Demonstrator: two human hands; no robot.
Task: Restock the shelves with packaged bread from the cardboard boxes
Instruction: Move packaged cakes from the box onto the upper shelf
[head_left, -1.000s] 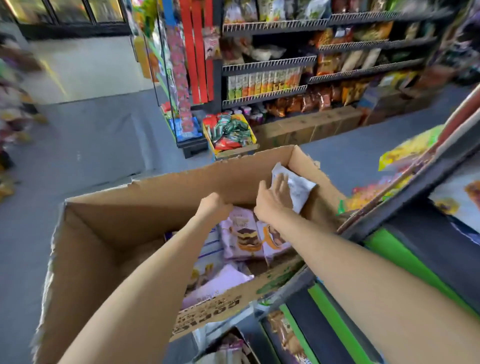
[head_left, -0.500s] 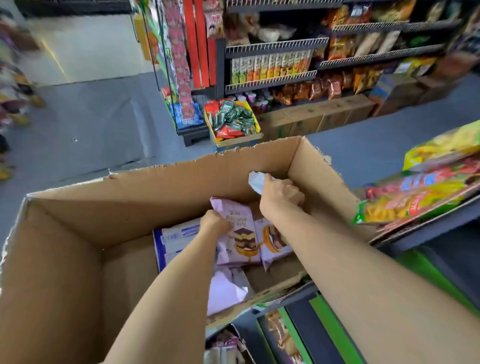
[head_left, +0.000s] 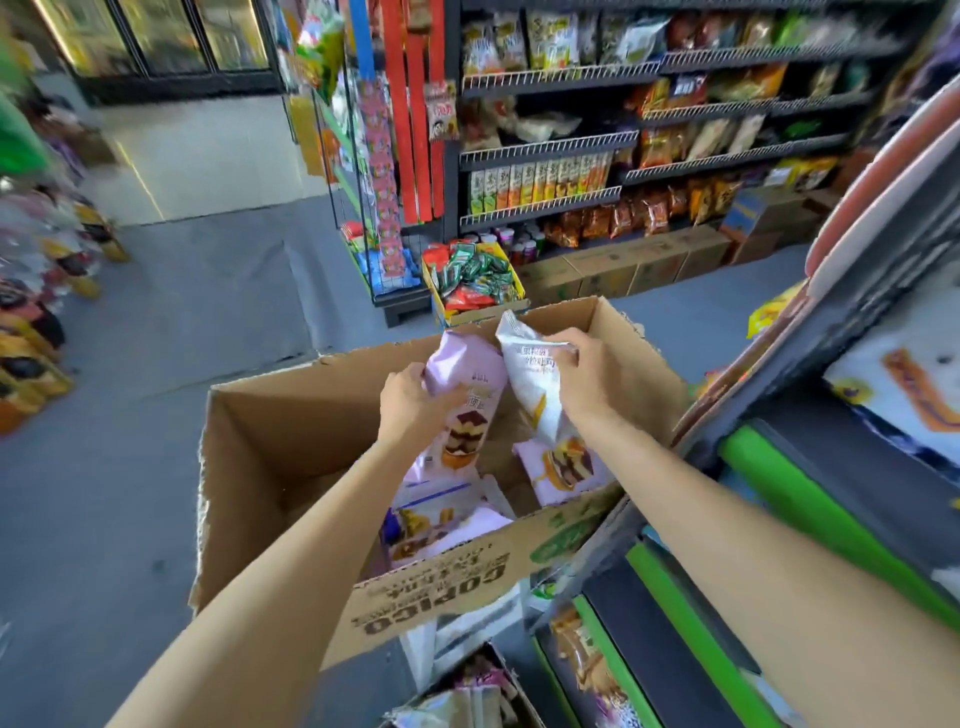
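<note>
Left hand: the left hand curls its grip round the side of a lilac bread packet, held at centre frame over the open cardboard box.
Lilac packet: long axis runs from lower centre up toward the top of the frame, leaning slightly left; its front shows a layered brown-and-cream cake slice.
Right hand: the right hand pinches a white bread packet near its upper end, fingers folded over the edge.
White packet: long axis tilts from upper left to lower right, crimped top end pointing up-left; dark print and an orange patch show on its face.
Contact: the two packets touch side by side.
Box: more lilac and white packets lie on its bottom.
Shelf: a green-edged shelf stands at right of frame, beside the box.
</note>
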